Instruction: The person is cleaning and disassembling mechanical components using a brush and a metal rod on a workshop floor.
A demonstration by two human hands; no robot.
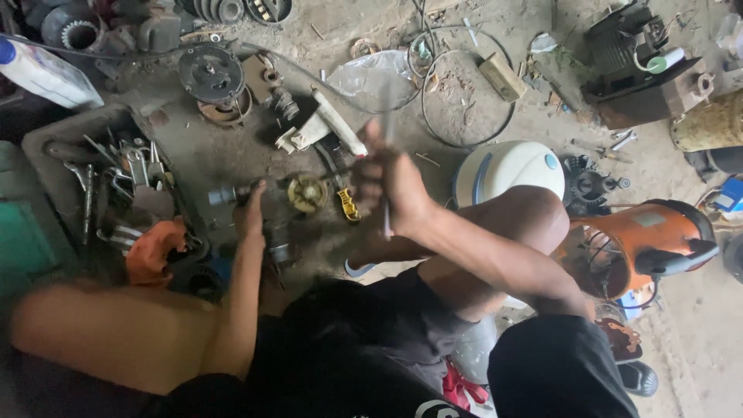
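Right hand clamped on thin metal rod; left hand around engine part; white bottle far left.

A tool tray lies at the floor's left edge. A round cover sits right of the small engine part, with a wire loop behind it.

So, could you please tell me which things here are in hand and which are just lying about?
In hand:
- left hand on dark metal engine part
- right hand gripping thin blurred rod

Lying about:
- white domed cover
- orange power tool
- grey tray of spanners
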